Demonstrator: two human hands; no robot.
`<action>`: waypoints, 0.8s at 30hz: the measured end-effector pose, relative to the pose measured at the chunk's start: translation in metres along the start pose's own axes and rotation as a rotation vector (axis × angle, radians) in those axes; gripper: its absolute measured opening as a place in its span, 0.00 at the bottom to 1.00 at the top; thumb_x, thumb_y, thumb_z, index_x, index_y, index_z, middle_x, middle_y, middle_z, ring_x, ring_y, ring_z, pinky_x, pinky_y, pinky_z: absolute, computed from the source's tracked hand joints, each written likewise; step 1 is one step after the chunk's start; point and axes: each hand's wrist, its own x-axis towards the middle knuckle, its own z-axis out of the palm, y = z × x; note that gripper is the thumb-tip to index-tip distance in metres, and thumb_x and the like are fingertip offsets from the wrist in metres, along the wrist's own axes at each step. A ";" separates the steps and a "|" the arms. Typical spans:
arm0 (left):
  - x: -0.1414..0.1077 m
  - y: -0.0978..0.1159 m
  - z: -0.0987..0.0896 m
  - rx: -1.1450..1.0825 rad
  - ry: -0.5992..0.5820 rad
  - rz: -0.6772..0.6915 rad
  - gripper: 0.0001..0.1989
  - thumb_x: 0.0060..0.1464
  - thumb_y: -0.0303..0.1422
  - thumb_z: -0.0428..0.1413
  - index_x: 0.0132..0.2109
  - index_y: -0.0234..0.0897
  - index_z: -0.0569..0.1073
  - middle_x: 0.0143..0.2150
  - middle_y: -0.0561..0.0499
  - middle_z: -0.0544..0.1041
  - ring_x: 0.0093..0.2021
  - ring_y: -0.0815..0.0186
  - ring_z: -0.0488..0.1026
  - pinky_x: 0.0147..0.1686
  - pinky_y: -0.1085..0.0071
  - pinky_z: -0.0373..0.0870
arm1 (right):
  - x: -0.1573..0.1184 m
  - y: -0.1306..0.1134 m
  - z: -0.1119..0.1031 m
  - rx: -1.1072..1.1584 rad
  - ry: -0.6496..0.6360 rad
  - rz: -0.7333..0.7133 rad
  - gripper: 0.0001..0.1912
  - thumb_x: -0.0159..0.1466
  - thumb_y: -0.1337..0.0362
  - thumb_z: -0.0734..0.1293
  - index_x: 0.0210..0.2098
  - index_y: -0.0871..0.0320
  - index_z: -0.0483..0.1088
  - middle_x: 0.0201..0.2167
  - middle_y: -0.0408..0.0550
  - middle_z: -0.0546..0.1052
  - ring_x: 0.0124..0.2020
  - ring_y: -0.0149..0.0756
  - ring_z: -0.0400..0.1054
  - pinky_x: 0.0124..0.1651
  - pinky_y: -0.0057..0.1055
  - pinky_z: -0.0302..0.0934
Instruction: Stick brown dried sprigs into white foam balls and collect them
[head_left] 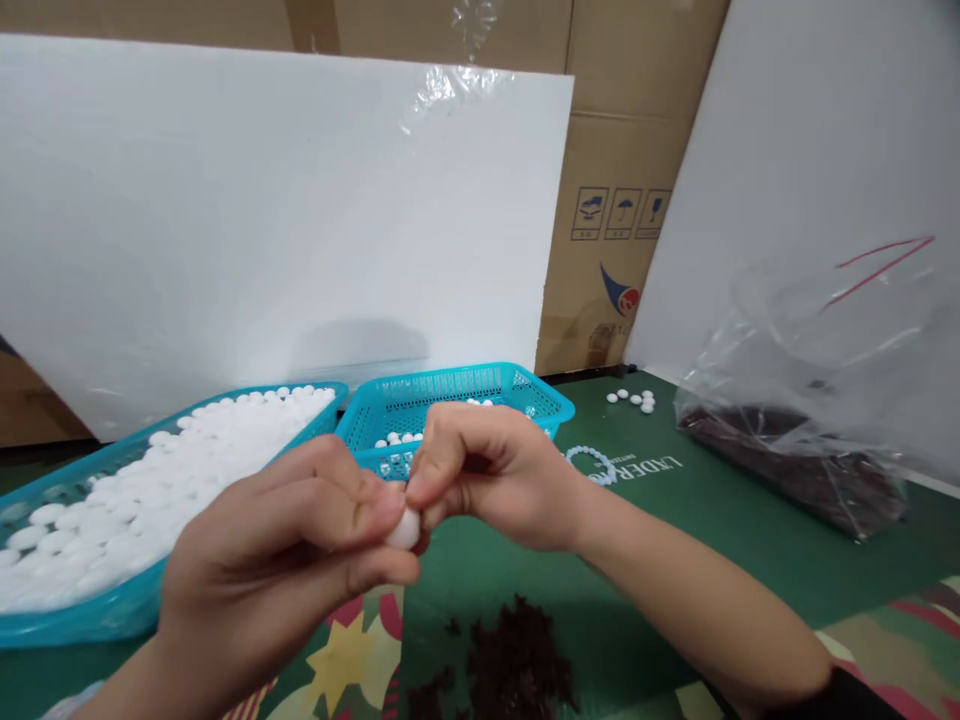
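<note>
Between the fingertips of my left hand (pixel 289 545) is a small white ball (pixel 406 530), smooth and rounded. My right hand (pixel 499 475) is closed in a pinch against the ball's upper right side, touching my left fingertips. Whatever my right fingertips may hold is hidden. Below my hands, a loose heap of dark brown strands (pixel 517 660) lies on the green surface. Beside my left hand, a long blue basket (pixel 82 628) is filled with similar white pieces. Behind my hands, a second blue basket (pixel 442 385) holds fewer of them.
At the right, a clear plastic bag (pixel 795 440) contains dark brown material. Several white pieces (pixel 635 399) and a pale beaded bracelet (pixel 590 465) lie on the green surface. A white board (pixel 285 220) and cardboard (pixel 600 270) stand behind.
</note>
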 end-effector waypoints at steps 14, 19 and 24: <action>0.015 -0.012 0.001 -0.209 0.037 -0.061 0.09 0.33 0.19 0.53 0.19 0.39 0.67 0.25 0.58 0.64 0.23 0.77 0.64 0.21 0.81 0.63 | 0.007 0.018 -0.015 -0.346 0.079 0.036 0.04 0.47 0.74 0.61 0.20 0.61 0.62 0.19 0.38 0.65 0.21 0.21 0.61 0.24 0.19 0.57; 0.020 -0.014 -0.011 -0.163 -0.039 -0.079 0.12 0.34 0.18 0.52 0.23 0.42 0.71 0.27 0.58 0.68 0.27 0.76 0.65 0.22 0.84 0.62 | 0.007 0.016 -0.019 -0.533 0.006 0.055 0.04 0.48 0.75 0.61 0.23 0.61 0.64 0.22 0.39 0.66 0.24 0.22 0.60 0.27 0.20 0.56; 0.025 -0.024 -0.015 -0.106 -0.131 -0.252 0.05 0.36 0.24 0.53 0.25 0.38 0.69 0.23 0.57 0.70 0.23 0.76 0.65 0.19 0.82 0.61 | 0.005 0.016 -0.025 -0.727 -0.159 0.198 0.09 0.49 0.76 0.60 0.31 0.61 0.62 0.27 0.43 0.67 0.29 0.26 0.62 0.30 0.23 0.57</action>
